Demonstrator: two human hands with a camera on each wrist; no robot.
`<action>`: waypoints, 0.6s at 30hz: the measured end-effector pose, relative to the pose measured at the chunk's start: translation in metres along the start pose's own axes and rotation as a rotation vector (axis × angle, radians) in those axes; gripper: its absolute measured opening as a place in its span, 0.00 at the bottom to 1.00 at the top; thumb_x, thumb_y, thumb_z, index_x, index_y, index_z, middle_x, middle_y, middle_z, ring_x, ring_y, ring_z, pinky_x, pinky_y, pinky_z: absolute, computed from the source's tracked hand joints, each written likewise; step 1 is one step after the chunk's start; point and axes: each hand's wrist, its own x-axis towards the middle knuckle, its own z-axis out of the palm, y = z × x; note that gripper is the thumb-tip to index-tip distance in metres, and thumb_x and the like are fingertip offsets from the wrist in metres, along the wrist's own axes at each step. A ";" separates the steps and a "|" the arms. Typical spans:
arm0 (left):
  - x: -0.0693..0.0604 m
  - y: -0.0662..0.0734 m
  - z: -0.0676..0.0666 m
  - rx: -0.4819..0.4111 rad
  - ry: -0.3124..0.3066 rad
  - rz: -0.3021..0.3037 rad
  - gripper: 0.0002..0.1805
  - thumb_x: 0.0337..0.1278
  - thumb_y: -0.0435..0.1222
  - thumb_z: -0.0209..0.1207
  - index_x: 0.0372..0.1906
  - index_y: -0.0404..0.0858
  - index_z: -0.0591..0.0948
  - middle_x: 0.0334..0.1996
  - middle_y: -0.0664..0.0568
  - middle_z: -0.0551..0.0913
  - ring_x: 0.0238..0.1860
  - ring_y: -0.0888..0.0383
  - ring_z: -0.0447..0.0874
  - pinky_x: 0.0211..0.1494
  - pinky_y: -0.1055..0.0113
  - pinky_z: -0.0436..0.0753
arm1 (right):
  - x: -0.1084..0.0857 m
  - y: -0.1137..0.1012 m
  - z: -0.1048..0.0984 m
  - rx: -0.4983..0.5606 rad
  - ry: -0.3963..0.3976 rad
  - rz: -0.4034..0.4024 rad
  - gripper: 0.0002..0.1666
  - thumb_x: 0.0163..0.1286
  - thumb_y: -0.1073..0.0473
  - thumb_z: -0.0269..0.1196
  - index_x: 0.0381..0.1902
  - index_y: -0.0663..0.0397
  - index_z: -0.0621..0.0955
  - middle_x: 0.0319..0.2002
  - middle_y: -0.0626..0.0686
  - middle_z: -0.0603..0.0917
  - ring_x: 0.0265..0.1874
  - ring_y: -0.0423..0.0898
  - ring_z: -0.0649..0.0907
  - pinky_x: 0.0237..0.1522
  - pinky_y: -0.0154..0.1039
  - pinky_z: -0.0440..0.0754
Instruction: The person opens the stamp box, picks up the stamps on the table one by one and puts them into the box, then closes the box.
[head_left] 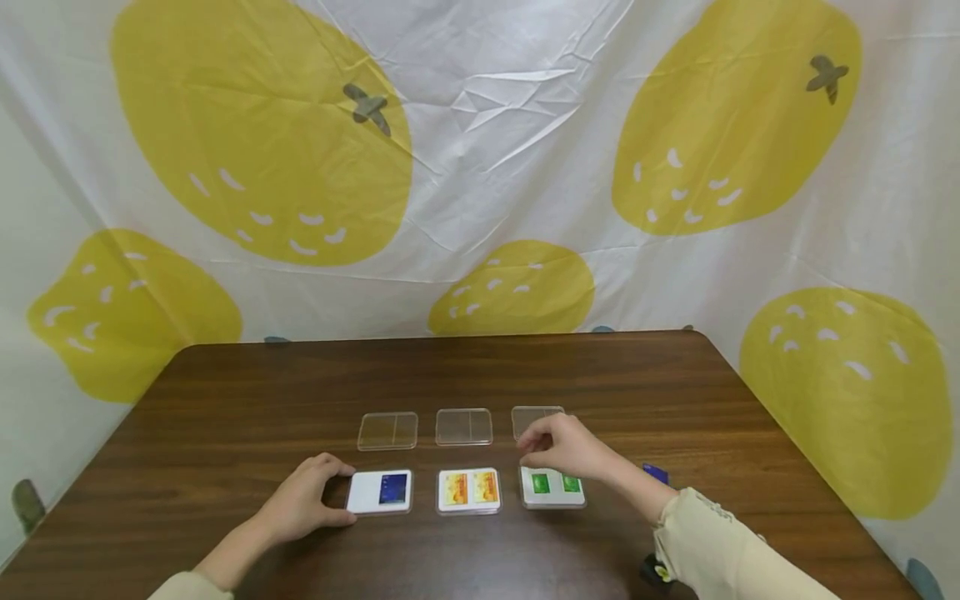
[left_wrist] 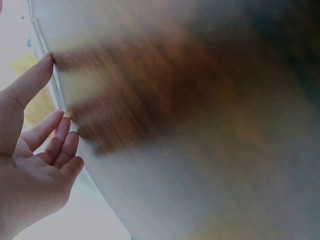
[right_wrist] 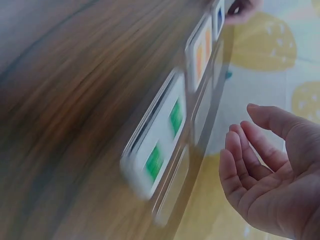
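Three flat clear cases with white inserts lie in a row in the head view. On the left case point(head_left: 367, 492) a dark blue picture point(head_left: 393, 489) fills the right half, and the other half is plain white. My left hand point(head_left: 303, 500) grips this case at its left end, thumb near and fingers far. Two orange-yellow pictures show on the middle case point(head_left: 469, 507). The right case point(head_left: 555, 502) carries two green ones point(right_wrist: 154, 161). Above its far edge hovers my right hand point(head_left: 566, 446), fingers loosely bent; the right wrist view shows nothing between them.
Behind the cases lie three clear lids, the left point(head_left: 377, 432), the middle point(head_left: 453, 427) and the right point(head_left: 528, 421), partly hidden by my right hand. A small blue item point(head_left: 656, 473) and a black item point(head_left: 654, 571) lie by my right forearm. A lemon-print curtain point(head_left: 480, 167) hangs behind the table.
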 end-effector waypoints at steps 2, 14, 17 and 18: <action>0.000 0.000 0.000 0.005 0.002 0.001 0.29 0.28 0.42 0.73 0.42 0.33 0.79 0.40 0.50 0.77 0.47 0.47 0.73 0.51 0.50 0.72 | -0.012 0.008 -0.010 -0.002 0.004 0.016 0.10 0.54 0.64 0.65 0.33 0.65 0.82 0.28 0.49 0.83 0.27 0.38 0.79 0.30 0.30 0.78; 0.000 0.001 0.001 0.003 0.012 0.006 0.29 0.27 0.41 0.73 0.42 0.33 0.79 0.40 0.50 0.77 0.46 0.47 0.73 0.50 0.51 0.73 | -0.075 0.059 -0.055 -0.047 0.086 0.178 0.13 0.54 0.61 0.66 0.35 0.64 0.81 0.27 0.48 0.82 0.25 0.37 0.78 0.28 0.31 0.77; 0.000 0.001 0.001 0.002 0.019 0.000 0.29 0.26 0.41 0.74 0.42 0.33 0.79 0.40 0.50 0.77 0.46 0.47 0.73 0.50 0.51 0.72 | -0.083 0.070 -0.061 -0.054 0.090 0.209 0.13 0.53 0.61 0.66 0.34 0.64 0.82 0.27 0.49 0.82 0.25 0.37 0.78 0.28 0.31 0.77; 0.000 0.001 0.001 0.003 0.021 0.000 0.29 0.26 0.41 0.74 0.42 0.33 0.79 0.40 0.50 0.77 0.46 0.48 0.73 0.50 0.51 0.72 | -0.086 0.073 -0.062 -0.052 0.092 0.216 0.13 0.53 0.61 0.67 0.34 0.64 0.82 0.27 0.49 0.82 0.25 0.37 0.78 0.28 0.31 0.77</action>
